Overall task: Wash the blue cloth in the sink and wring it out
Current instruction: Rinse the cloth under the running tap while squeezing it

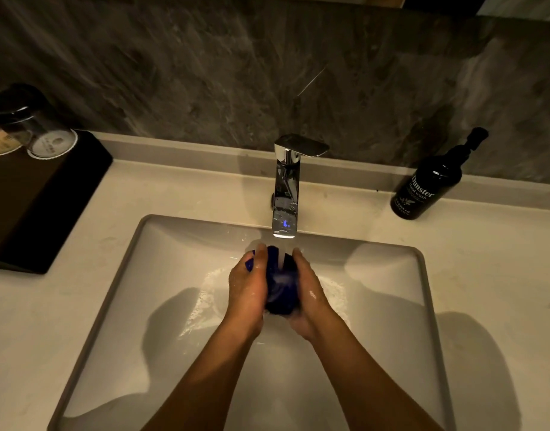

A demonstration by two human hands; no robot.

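Forearms enter from 6 o'clock. Left hand (247, 287) and right hand (309, 293): fingers pressed together, cupping the bunched blue cloth (281, 283) between palms. Held under the faucet (286, 185) stream at centre, likely so water soaks through. Sink (392, 306) below catches runoff.

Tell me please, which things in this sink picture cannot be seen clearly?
- Bunched dark blue cloth: head view, mostly covered by left hand and right hand.
- White rectangular sink: drain not visible; near rim cut by bottom edge.
- Black hand-wash pump bottle: small print unreadable.
- Upturned glasses: blurred, dark.
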